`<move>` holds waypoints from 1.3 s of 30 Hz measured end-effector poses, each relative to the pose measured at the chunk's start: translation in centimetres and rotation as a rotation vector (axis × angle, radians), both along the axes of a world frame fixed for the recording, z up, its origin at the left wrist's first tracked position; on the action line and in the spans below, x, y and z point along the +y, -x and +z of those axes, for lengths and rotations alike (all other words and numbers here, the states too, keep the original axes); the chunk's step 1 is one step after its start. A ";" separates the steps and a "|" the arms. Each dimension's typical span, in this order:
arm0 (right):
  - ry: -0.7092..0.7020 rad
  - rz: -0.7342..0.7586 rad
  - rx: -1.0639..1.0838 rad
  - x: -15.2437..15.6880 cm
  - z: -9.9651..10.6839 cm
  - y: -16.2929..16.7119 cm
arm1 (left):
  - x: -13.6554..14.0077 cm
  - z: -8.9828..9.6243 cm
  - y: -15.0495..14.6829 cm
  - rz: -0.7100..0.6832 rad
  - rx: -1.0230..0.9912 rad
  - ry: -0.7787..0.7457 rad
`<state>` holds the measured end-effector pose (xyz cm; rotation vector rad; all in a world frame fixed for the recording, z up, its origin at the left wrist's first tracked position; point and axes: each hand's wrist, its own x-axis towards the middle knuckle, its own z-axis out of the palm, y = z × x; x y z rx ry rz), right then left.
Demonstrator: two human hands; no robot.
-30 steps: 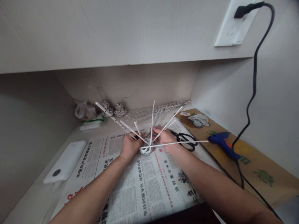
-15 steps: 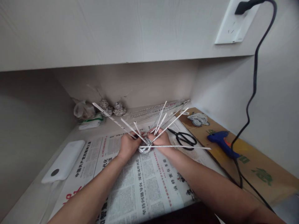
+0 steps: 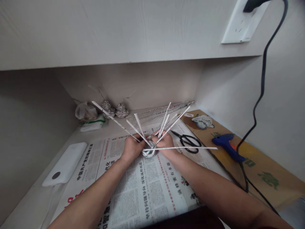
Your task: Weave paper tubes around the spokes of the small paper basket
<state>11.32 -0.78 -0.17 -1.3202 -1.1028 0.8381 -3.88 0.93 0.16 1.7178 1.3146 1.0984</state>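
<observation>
Between my hands is a small round weave of rolled newspaper (image 3: 149, 153), with several long paper sticks (image 3: 114, 120) fanning up and outward from it. One stick (image 3: 188, 148) lies nearly level, reaching right across my right wrist. My left hand (image 3: 133, 147) is closed on the weave's left side, its fingertips partly behind the sticks. On the other side, my right hand (image 3: 165, 141) grips the weave and stick bases with bent fingers. Both hands rest low over the spread newspaper (image 3: 133, 187). Black-handled scissors (image 3: 190, 143) lie just right of my right hand.
A blue glue gun (image 3: 227, 146) and a crumpled wad (image 3: 202, 121) lie on cardboard (image 3: 257, 168) at right, with a black cord (image 3: 264, 73). Two woven pieces (image 3: 122, 110), a plastic bag (image 3: 85, 111) and loose paper sticks (image 3: 162, 109) are at the back. A white device (image 3: 65, 163) lies left.
The paper sticks have tilted slightly, and a short one near the middle leans more to the left. Both hands keep their hold on the weave. The view has shifted a little.
</observation>
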 end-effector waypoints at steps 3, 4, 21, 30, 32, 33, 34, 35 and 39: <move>-0.002 0.018 0.006 -0.2 0.2 0.2 | -0.1 0.0 -0.1 0.017 -0.020 -0.023; 0.002 0.029 0.008 -0.3 0.2 0.2 | -0.1 0.0 -0.2 0.023 -0.031 -0.034; 0.020 0.065 0.033 -0.1 -0.9 0.2 | -0.3 -0.3 -0.2 0.047 0.123 -0.157; 0.046 0.041 0.099 0.5 -1.7 0.1 | -0.5 0.1 0.3 -0.082 0.191 -0.105; 0.053 0.034 0.096 0.4 -1.5 0.1 | -0.4 0.2 0.2 -0.069 0.091 -0.044; 0.057 0.028 0.096 0.3 -1.4 0.1 | -0.4 0.2 0.2 -0.059 0.034 -0.020; 0.062 0.023 0.096 0.3 -1.2 0.1 | -0.4 0.3 0.1 -0.050 -0.015 -0.003; 0.066 0.018 0.096 0.2 -1.1 0.1 | -0.4 0.3 0.0 -0.048 -0.050 0.008; 0.064 0.023 0.090 0.1 -0.9 0.1 | -0.1 0.4 -0.1 -0.057 -0.053 0.049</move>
